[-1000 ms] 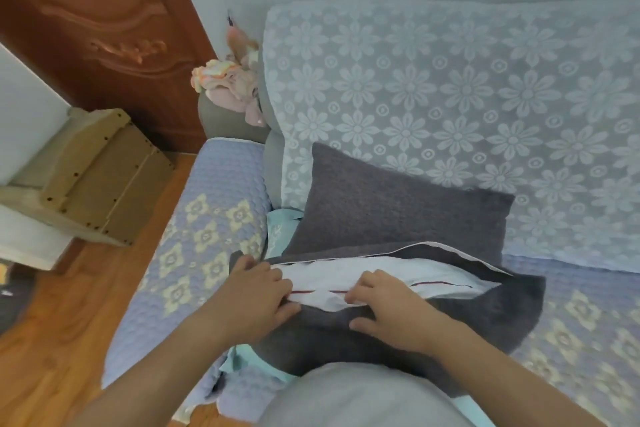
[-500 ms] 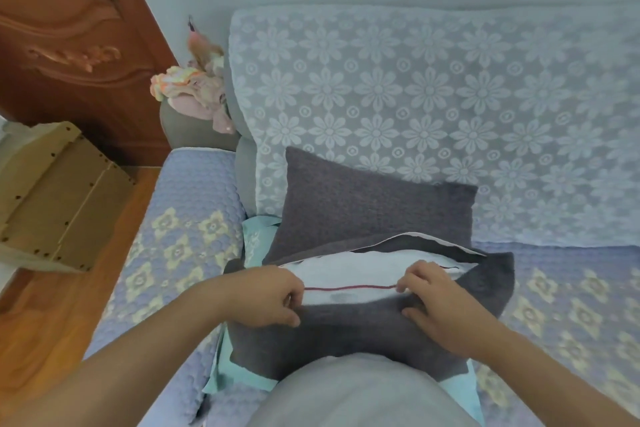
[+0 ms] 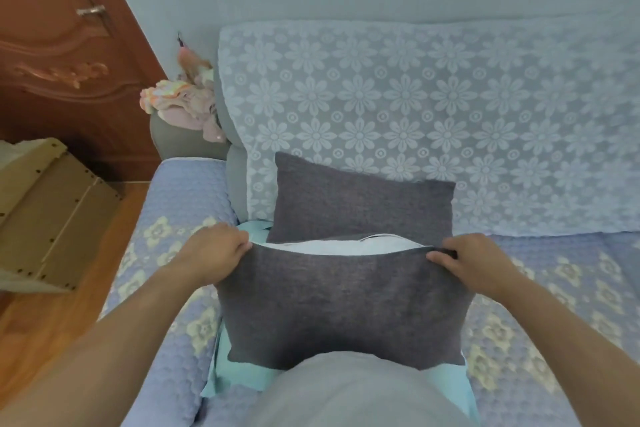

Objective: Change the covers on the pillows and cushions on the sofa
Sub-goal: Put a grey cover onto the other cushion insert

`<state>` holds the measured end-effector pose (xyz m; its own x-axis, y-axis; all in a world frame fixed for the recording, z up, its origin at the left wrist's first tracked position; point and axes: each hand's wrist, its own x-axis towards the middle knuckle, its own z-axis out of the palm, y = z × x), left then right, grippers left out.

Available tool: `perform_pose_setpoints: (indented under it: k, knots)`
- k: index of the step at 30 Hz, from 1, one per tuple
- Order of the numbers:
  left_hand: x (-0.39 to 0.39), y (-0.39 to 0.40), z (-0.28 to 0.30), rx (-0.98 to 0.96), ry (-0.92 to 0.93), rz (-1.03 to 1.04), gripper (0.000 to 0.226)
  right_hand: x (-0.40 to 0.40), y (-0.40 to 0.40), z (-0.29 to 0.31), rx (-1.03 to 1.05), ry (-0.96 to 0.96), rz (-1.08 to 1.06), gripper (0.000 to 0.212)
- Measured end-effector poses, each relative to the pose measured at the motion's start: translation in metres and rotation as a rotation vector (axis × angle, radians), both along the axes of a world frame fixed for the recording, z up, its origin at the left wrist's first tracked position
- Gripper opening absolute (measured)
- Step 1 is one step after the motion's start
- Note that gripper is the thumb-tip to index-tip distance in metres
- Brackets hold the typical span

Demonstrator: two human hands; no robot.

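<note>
A dark grey cushion cover point(image 3: 343, 308) stands upright in front of me on the sofa seat, with a white inner pillow point(image 3: 346, 248) showing at its open top edge. My left hand point(image 3: 211, 256) grips the cover's top left corner. My right hand point(image 3: 474, 262) grips the top right corner. A second dark grey cushion point(image 3: 363, 201) leans against the sofa back just behind. Light turquoise fabric point(image 3: 239, 371) lies flat under the near cushion.
The sofa back point(image 3: 415, 114) wears a pale blue lace cover with flowers; the seat point(image 3: 183, 198) has a quilted lilac throw. A bundle of pastel cloth point(image 3: 180, 104) sits on the left armrest. A wooden shelf unit point(image 3: 52, 211) and a brown door point(image 3: 62, 55) are at left.
Both hands moved apart from the middle of the opening to the cover's top corners and lifted the cushion upright. The white pillow and its red line are now mostly hidden inside the cover.
</note>
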<state>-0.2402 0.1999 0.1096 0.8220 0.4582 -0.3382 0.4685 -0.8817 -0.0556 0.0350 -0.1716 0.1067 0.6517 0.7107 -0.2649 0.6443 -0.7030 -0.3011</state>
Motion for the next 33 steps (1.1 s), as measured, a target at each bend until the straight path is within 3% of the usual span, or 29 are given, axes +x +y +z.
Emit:
perform_pose_setpoints:
  k: [4,6,7,8,9,10,12,14,15,17,19,20,23,25,29,33]
  knots:
    - [-0.013,-0.022,0.056,0.024,-0.857,0.075,0.040,-0.040,-0.008,0.081,0.562,-0.140,-0.029,0.054]
    - [-0.030,-0.028,0.083,0.202,-1.050,0.143,0.032,-0.053,-0.019,0.100,0.681,-0.245,-0.135,0.057]
    - [-0.030,-0.026,0.087,0.304,-0.952,0.167,0.029,-0.052,-0.018,0.099,0.585,-0.273,-0.157,0.053]
    - [-0.023,-0.023,0.087,0.357,-0.726,0.190,0.028,-0.052,-0.010,0.092,0.347,-0.275,-0.108,0.047]
    - [-0.014,-0.023,0.082,0.332,-0.471,0.252,0.029,-0.051,-0.003,0.078,0.091,-0.235,-0.061,0.046]
    - [-0.008,-0.025,0.075,0.260,-0.350,0.306,0.031,-0.054,0.005,0.067,0.041,-0.177,-0.062,0.051]
    - [-0.002,-0.023,0.068,0.258,-0.430,0.245,0.033,-0.056,0.015,0.073,0.260,-0.190,-0.149,0.057]
    - [-0.020,-0.021,0.083,0.234,-0.721,0.223,0.037,-0.055,0.008,0.092,0.553,-0.252,-0.324,0.060]
    - [-0.032,-0.021,0.090,0.252,-0.845,0.196,0.038,-0.054,0.004,0.102,0.621,-0.293,-0.335,0.060]
    - [-0.049,-0.026,0.102,0.260,-0.925,0.133,0.040,-0.046,-0.002,0.110,0.622,-0.464,-0.329,0.059]
    - [-0.045,-0.038,0.099,0.213,-0.875,0.070,0.040,-0.028,-0.003,0.095,0.524,-0.559,-0.368,0.054]
    - [-0.043,-0.045,0.089,0.179,-0.793,0.026,0.040,-0.018,-0.004,0.080,0.375,-0.506,-0.358,0.048]
    - [-0.044,-0.060,0.036,0.116,-0.474,-0.201,0.041,-0.005,-0.006,0.025,-0.293,-0.005,-0.301,0.022]
    - [-0.054,-0.065,0.010,0.060,-0.356,-0.262,0.044,-0.014,0.001,0.002,-0.516,0.106,-0.200,0.037]
    - [-0.083,-0.069,-0.003,-0.026,-0.382,-0.209,0.044,-0.039,0.032,-0.013,-0.452,-0.095,-0.028,0.052]
    - [-0.097,-0.074,-0.011,-0.007,-0.243,-0.114,0.036,-0.059,0.058,-0.010,-0.306,-0.176,-0.001,0.015]
